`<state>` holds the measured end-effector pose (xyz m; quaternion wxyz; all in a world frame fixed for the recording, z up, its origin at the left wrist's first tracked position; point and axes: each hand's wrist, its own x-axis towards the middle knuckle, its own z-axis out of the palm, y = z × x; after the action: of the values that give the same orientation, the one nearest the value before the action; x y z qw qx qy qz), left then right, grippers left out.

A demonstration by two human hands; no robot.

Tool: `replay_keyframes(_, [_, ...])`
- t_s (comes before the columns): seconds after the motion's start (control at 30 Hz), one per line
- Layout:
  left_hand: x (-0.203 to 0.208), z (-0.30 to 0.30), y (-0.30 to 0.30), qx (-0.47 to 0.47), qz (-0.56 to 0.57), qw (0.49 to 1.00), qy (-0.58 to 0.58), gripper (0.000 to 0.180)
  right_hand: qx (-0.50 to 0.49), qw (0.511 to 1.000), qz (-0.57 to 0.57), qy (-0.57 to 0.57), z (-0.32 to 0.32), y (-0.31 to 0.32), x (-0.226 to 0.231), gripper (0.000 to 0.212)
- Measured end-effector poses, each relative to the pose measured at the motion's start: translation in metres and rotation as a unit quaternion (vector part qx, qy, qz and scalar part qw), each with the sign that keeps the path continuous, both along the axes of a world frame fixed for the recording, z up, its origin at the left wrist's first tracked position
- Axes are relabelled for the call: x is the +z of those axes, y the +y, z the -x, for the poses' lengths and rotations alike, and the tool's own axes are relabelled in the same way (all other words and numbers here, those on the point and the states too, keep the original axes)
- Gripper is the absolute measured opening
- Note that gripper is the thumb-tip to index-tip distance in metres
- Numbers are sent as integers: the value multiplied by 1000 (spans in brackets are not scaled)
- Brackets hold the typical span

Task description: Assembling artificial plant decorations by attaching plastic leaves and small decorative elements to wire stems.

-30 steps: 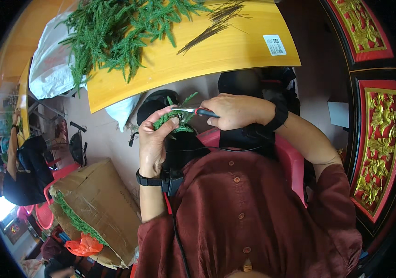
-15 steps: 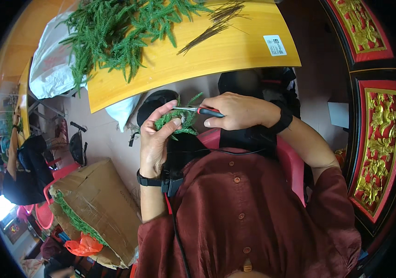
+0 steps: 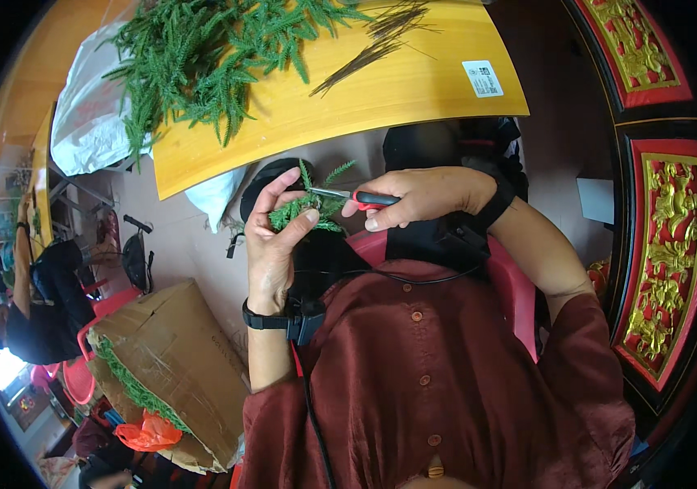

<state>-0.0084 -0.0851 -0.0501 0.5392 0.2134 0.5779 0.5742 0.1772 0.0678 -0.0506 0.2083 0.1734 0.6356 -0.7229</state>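
Above my lap, my left hand point(image 3: 273, 232) is closed on a small bunch of green artificial fern-like sprigs point(image 3: 290, 213), pinching it between thumb and fingers. Its forefinger points up beside the bunch. My right hand point(image 3: 430, 196) wraps round the red and black handles of slim pliers point(image 3: 376, 199). Their silver jaws point left and reach in among the sprigs, close to my left fingers. Leaves and fingers partly hide the jaw tips, so I cannot tell what they grip.
A yellow table point(image 3: 414, 106) ahead bears a heap of green sprigs point(image 3: 194, 57) and thin brown wires point(image 3: 373, 53). A white plastic bag point(image 3: 88, 114) hangs at its left. An open cardboard box point(image 3: 189, 350) of greenery stands at lower left. Carved red-gold panels point(image 3: 662, 253) border the right.
My right hand and the pliers have shifted slightly right and down, and the handles show more. The sprigs have turned a little, with one now standing up near my left forefinger.
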Motion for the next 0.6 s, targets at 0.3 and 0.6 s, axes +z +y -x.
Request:
replay_keyframes(0.3, [0,-4,3,-2,-4,998,62,59,3,989,-119,89,0,-2,-4,47])
replay_keyframes(0.6, [-4,-5,3,2,-4,998,61,64,46,968,-241,59,0,-5,0,38])
